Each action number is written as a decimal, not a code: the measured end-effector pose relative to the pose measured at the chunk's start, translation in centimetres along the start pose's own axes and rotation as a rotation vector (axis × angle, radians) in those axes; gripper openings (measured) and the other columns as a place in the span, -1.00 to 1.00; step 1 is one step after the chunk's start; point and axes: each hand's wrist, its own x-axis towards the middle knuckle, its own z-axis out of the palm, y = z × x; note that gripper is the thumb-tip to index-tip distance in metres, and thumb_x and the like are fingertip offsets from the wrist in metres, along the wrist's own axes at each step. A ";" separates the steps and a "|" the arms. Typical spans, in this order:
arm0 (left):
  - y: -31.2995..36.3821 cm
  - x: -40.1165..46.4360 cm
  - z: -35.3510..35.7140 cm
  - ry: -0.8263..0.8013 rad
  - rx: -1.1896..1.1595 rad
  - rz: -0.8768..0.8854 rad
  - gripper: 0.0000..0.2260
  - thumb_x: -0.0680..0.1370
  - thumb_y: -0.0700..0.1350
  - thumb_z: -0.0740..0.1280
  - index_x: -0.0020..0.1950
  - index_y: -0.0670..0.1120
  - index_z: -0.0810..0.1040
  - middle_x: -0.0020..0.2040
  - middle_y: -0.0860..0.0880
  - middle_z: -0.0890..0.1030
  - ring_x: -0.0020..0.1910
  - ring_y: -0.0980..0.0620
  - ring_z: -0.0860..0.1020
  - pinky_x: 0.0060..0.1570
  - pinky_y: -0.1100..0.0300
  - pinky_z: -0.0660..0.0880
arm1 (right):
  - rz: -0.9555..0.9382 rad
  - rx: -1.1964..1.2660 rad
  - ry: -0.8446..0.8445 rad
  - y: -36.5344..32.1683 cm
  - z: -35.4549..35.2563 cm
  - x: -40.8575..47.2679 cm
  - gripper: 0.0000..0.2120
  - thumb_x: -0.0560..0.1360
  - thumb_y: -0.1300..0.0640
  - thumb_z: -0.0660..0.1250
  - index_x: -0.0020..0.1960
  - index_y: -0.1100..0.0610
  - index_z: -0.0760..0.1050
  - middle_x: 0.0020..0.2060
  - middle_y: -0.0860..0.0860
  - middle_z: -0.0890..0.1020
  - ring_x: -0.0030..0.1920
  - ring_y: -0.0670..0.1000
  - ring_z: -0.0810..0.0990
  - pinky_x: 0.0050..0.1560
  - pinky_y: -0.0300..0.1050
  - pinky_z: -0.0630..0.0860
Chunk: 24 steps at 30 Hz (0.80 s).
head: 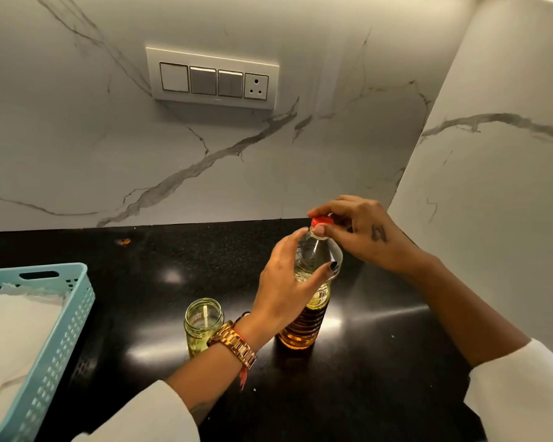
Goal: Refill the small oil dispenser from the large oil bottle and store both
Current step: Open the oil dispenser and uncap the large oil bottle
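**A:** ok so what's around the hands here? Start big.

**B:** Biggest thing is the black countertop (pixel 364 362), under both hands, with the marble wall (pixel 237 161) behind them. Far to the left of the left hand there's a light blue basket (pixel 61 330) with white paper or cloth in it. Up on the wall, well above both hands, a switch panel (pixel 213 78) with a socket.

**A:** and the oil stuff?

**B:** The large oil bottle (pixel 304 327) stands upright on the counter, right between the hands. Amber-looking oil in the lower part, clear toward the shoulder. The left hand (pixel 284 282) is wrapped round its upper body, fingers and thumb curled on it. The right hand (pixel 355 231) sits on top, fingertips pinching the red cap (pixel 321 221). Can't tell if the cap is loose or tight.

**A:** small dispenser?

**B:** The small oil dispenser (pixel 201 323) is a little glass jar, lid off, just left of the left wrist and partly hidden behind it. Yellowish oil inside, plus a white tube standing up in it. There's a gold watch (pixel 233 344) on that wrist too.
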 end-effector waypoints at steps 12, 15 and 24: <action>0.1 -0.4 0.0 0.008 -0.056 -0.021 -0.42 0.39 0.24 0.32 0.37 0.16 0.28 0.27 0.17 0.38 0.22 0.20 0.40 0.15 0.29 0.41 | -0.043 -0.032 0.163 0.0 0.8 -0.1 -0.74 0.41 -0.03 0.40 0.01 0.11 0.60 -0.13 0.01 0.62 -0.18 -0.08 0.58 -0.20 -0.40 0.52; -0.1 -0.4 0.1 0.010 -0.050 -0.024 -0.43 0.43 0.18 0.35 0.40 0.12 0.28 0.31 0.10 0.39 0.24 0.18 0.40 0.17 0.26 0.42 | -0.064 0.073 -0.083 0.2 -0.7 0.3 -0.68 0.44 0.08 0.40 0.19 0.03 0.53 0.10 -0.01 0.58 0.03 -0.09 0.57 -0.01 -0.33 0.53; 0.3 -0.5 -0.2 -0.009 -0.065 -0.031 -0.51 0.45 0.13 0.36 0.31 0.28 0.23 0.25 0.22 0.35 0.21 0.24 0.37 0.14 0.33 0.38 | -0.028 -0.005 0.165 -0.1 1.0 0.0 -0.66 0.38 -0.11 0.36 0.02 0.10 0.60 -0.11 0.03 0.62 -0.17 -0.10 0.58 -0.18 -0.39 0.51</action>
